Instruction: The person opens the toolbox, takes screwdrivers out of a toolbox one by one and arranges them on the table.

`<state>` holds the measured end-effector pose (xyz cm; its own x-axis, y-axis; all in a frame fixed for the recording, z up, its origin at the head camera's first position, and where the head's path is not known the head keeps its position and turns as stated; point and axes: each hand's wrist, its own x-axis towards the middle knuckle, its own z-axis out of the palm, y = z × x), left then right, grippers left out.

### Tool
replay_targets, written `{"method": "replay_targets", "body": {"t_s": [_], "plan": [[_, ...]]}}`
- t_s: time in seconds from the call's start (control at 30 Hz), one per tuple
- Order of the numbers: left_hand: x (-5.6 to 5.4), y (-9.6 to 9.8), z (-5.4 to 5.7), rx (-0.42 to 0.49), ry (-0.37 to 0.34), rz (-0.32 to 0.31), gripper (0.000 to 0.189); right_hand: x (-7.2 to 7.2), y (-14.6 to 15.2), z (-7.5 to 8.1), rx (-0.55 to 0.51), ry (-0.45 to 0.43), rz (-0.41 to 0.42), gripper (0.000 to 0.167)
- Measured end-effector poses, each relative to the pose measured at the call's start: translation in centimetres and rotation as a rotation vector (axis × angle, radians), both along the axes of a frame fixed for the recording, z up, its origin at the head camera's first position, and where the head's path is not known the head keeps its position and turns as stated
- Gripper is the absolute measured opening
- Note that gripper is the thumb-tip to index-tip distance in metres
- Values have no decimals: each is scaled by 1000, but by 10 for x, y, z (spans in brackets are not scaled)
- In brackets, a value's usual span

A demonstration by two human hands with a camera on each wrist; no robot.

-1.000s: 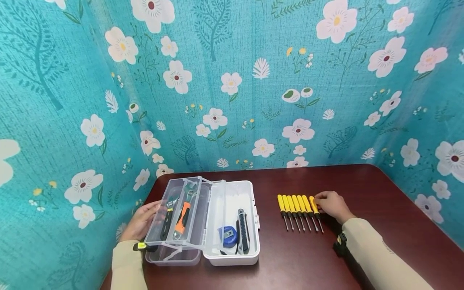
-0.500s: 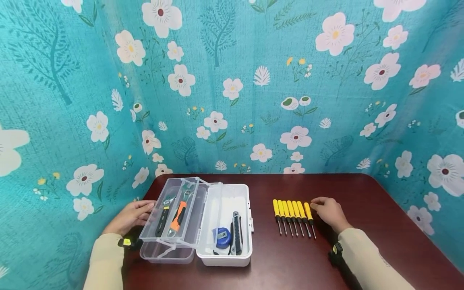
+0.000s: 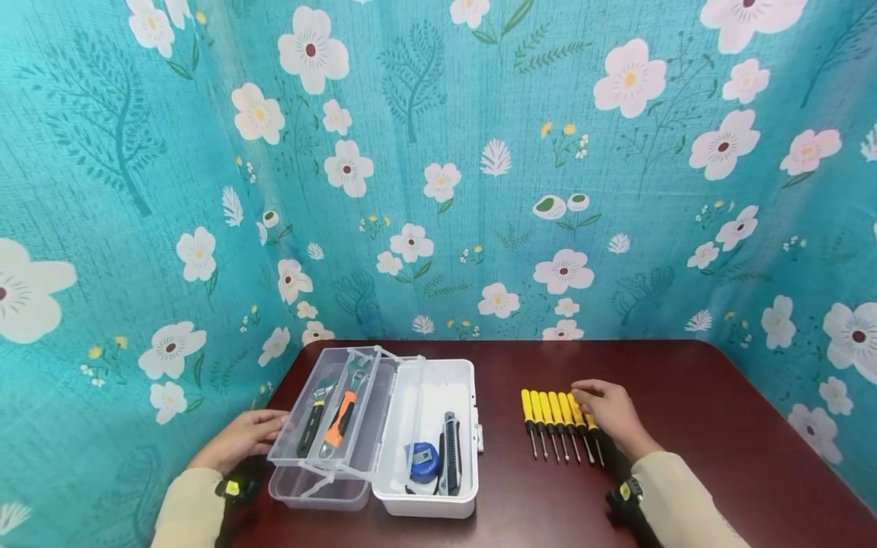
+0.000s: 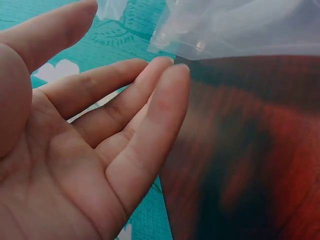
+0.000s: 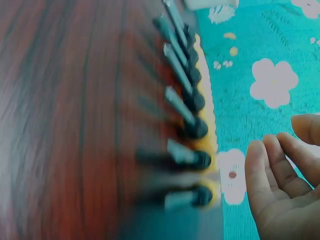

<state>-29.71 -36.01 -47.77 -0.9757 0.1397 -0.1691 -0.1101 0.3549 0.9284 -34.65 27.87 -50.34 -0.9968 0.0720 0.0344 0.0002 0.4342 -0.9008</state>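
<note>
A row of several yellow-handled screwdrivers (image 3: 546, 403) lies on the table, black collars and metal shafts toward me. My right hand (image 3: 613, 415) hovers at the row's right end, its fingertips over the last handles and partly hiding them. In the right wrist view its loosely bent fingers (image 5: 257, 175) hold nothing. To the left stands an opened toolbox with a white base (image 3: 425, 508) and a clear lid and tray (image 3: 291, 454). Beside the tray's left edge is my left hand (image 3: 240, 440); the left wrist view shows its fingers (image 4: 155, 120) relaxed, nothing in them.
Two adjustable wrenches, one black (image 3: 311, 428) and one orange (image 3: 340, 418), lie in the clear tray. Inside the white base are a blue tape measure (image 3: 424, 462) and a utility knife (image 3: 450, 457). Flowered teal cloth (image 3: 507, 152) surrounds the dark red table (image 3: 521, 502).
My right hand has shifted left over the right-end screwdriver handles. My left hand has drawn back left from the clear tray. The head view has tilted slightly.
</note>
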Motion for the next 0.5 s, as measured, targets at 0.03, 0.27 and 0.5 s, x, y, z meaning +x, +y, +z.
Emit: {"method": "replay_targets", "body": {"t_s": [0.03, 0.27, 0.5], "plan": [[1, 0, -3, 3, -10, -1, 61, 1, -3, 0, -20, -1, 5, 38], [0, 1, -15, -17, -38, -32, 56, -4, -33, 4, -159, 0, 71, 39], [0, 3, -16, 8, -61, -128, 44, -6, -67, -4, -278, -31, 126, 38]]}}
